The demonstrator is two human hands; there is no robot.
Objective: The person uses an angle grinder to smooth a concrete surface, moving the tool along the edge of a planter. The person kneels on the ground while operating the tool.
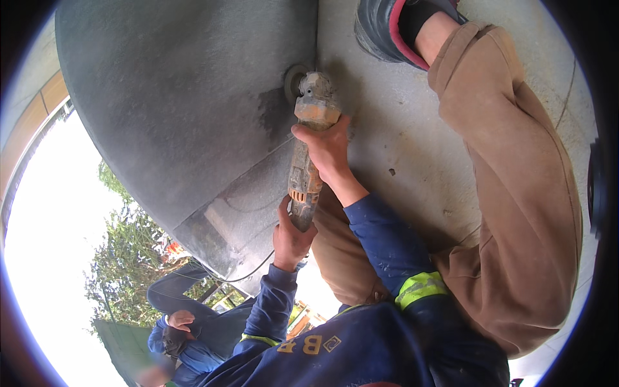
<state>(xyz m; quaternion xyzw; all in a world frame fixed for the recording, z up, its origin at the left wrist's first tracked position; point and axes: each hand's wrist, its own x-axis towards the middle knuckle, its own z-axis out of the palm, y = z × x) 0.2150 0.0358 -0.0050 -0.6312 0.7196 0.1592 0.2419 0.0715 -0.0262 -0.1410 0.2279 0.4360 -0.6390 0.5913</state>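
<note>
An angle grinder (304, 169), orange and dusty, is held lengthwise between my hands. My right hand (327, 149) wraps its body just behind the gear head, thumb across the top. Lower down, my left hand (293, 240) is closed round the grinder's rear handle. The round grinding disc (295, 82) sits at the edge of the large dark grey panel (187, 97), near its seam with the paler grey surface (400, 122). Whether the disc touches the panel I cannot tell. A darker patch shows on the panel beside the disc.
A thin cable (255, 269) curves below the panel on the left. My bent leg in brown trousers (516, 174) and a dark shoe (380, 32) take up the right side. At the lower left another person in blue (193, 345) is close by, with trees (122, 258) behind.
</note>
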